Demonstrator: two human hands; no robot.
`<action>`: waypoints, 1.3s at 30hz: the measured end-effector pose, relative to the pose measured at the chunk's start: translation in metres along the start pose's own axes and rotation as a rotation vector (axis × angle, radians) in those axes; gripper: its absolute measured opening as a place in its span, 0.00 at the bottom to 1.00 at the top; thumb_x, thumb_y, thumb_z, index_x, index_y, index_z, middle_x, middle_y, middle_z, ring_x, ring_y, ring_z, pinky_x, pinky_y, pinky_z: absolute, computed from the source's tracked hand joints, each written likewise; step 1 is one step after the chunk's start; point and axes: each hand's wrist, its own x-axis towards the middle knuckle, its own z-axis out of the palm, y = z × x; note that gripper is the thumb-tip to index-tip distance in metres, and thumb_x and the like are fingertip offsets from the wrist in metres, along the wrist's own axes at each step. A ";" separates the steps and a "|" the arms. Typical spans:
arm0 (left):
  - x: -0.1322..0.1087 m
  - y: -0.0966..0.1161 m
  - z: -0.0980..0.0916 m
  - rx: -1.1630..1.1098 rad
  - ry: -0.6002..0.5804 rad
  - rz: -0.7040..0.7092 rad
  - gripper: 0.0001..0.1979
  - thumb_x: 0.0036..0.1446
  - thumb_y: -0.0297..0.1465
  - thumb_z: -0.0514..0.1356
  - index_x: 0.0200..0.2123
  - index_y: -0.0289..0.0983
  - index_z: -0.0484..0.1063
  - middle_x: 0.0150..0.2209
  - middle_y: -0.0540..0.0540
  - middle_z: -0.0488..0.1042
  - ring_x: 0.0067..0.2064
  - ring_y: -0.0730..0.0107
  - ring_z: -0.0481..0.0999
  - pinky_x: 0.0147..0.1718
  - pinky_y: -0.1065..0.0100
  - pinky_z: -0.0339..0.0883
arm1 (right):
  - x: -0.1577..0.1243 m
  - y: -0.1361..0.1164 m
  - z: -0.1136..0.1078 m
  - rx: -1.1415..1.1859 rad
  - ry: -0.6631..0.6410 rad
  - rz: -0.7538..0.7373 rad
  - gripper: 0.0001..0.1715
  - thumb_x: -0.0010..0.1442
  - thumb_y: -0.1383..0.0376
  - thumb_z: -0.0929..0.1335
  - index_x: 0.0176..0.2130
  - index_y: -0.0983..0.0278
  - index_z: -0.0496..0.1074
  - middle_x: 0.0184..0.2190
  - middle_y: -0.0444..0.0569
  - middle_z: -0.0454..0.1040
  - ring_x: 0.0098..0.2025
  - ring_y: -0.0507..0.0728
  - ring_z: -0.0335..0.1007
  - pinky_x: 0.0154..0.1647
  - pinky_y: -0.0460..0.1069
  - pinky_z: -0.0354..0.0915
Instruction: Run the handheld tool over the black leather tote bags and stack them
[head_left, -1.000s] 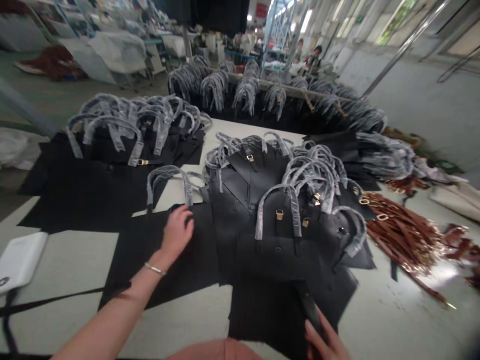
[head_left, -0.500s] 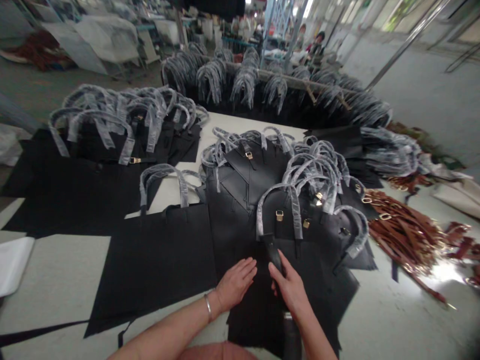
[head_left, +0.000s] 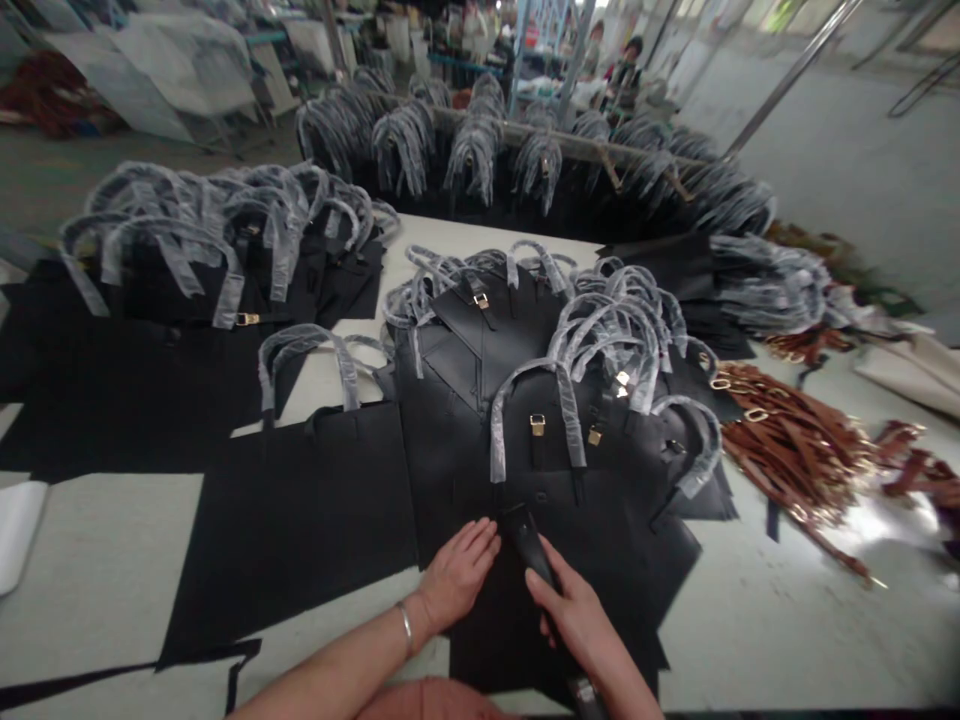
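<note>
My left hand [head_left: 459, 572], a metal bangle on its wrist, lies flat with fingers stretched over a black leather bag [head_left: 487, 640]. Wrapped round a slim black handheld tool [head_left: 529, 542] is my right hand [head_left: 577, 612]. The tool's head points away from me, close above the bag and just right of my left fingertips; its exact kind is not clear. Beyond it, a plastic-wrapped bag handle [head_left: 571, 415] arches over a gold buckle [head_left: 538, 426]. To the left lies another flat black bag [head_left: 300, 520] with wrapped handles.
Several black bags [head_left: 112, 390] are piled at the far left. Brown straps with gold clasps [head_left: 795, 440] lie at right on the pale table [head_left: 750, 620]. A rack of wrapped handles [head_left: 472, 150] stands behind. A black strip [head_left: 97, 680] lies at front left.
My right hand has drawn the tool slightly nearer to me, its head now farther from the wrapped handle. My left hand stays flat. The whole view has shifted a little.
</note>
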 end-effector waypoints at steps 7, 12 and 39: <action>0.004 0.002 -0.004 -0.020 0.019 -0.008 0.19 0.59 0.24 0.52 0.54 0.33 0.67 0.54 0.38 0.70 0.60 0.56 0.64 0.57 0.53 0.64 | 0.024 -0.024 0.011 -0.116 -0.036 -0.135 0.38 0.58 0.56 0.66 0.64 0.60 0.57 0.17 0.39 0.69 0.17 0.52 0.67 0.19 0.45 0.63; 0.004 0.005 -0.004 -0.022 -0.002 -0.070 0.20 0.58 0.24 0.53 0.55 0.34 0.67 0.56 0.39 0.68 0.60 0.58 0.63 0.58 0.54 0.62 | 0.021 -0.019 0.008 -0.027 -0.096 -0.102 0.38 0.59 0.54 0.65 0.65 0.59 0.55 0.18 0.39 0.69 0.16 0.52 0.67 0.17 0.45 0.63; 0.003 -0.006 0.004 -0.063 0.012 -0.016 0.27 0.58 0.24 0.51 0.62 0.32 0.59 0.64 0.40 0.59 0.61 0.59 0.63 0.59 0.59 0.55 | 0.001 -0.050 -0.012 0.270 0.398 -0.090 0.43 0.53 0.48 0.70 0.61 0.61 0.58 0.22 0.37 0.68 0.18 0.49 0.65 0.17 0.44 0.64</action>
